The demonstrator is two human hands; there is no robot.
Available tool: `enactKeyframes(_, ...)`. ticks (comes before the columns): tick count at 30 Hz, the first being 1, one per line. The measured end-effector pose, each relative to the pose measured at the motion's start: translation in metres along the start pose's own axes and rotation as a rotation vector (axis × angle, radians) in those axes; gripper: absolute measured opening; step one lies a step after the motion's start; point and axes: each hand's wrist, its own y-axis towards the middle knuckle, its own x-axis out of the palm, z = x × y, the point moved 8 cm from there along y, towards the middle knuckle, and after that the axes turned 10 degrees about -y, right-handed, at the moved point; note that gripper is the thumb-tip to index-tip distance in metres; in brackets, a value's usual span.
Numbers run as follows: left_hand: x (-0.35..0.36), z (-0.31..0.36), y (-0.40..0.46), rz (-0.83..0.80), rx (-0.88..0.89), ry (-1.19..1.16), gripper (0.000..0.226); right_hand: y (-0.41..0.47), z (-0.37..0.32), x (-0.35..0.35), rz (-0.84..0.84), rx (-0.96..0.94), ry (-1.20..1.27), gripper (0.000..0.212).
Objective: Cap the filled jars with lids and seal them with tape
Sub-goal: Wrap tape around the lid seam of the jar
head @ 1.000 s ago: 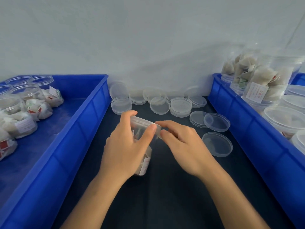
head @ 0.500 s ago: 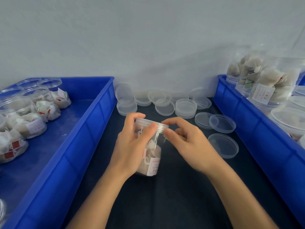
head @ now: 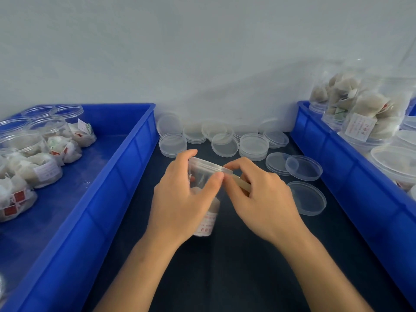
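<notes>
Between the two blue bins, near the middle of the dark desk (head: 225,278), a filled clear jar (head: 208,212) is held tilted, its capped mouth leaning away toward the back edge where loose lids (head: 225,145) lie in short stacks. The left hand (head: 180,199) wraps the jar from its left side, thumb curled over the far rim and forefinger reaching across the near edge of the lid (head: 209,164), so the jar is firmly grasped. The right hand (head: 258,199) comes in from the right with its fingers bent and thumb and forefinger meeting the left forefinger at the lid's seam; it pinches a pale strip (head: 242,183) that looks like tape, though blur and the fingers hide how much of it is stuck down. My reading is that capping is done for this jar and sealing is underway. The next move would call for pressing the strip along the joint between lid and jar while the left hand turns the jar, keeping the strip flat so it does not wrinkle or lift. Open jars (head: 33,145) wait in the left bin (head: 126,158); others stand in the right bin (head: 337,158).
</notes>
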Motion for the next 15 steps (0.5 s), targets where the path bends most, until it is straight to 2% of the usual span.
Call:
enactKeyframes(3, 0.007, -0.004, 0.000, -0.040, -0.043, -0.042, 0.076, -0.001, -0.002, 0.002, -0.035, -0.008, -0.013, 0.022)
enactKeyframes(15, 0.002, -0.014, 0.006, -0.048, -0.097, -0.281, 0.058, 0.006, 0.013, 0.010, -0.141, -0.029, 0.107, 0.021)
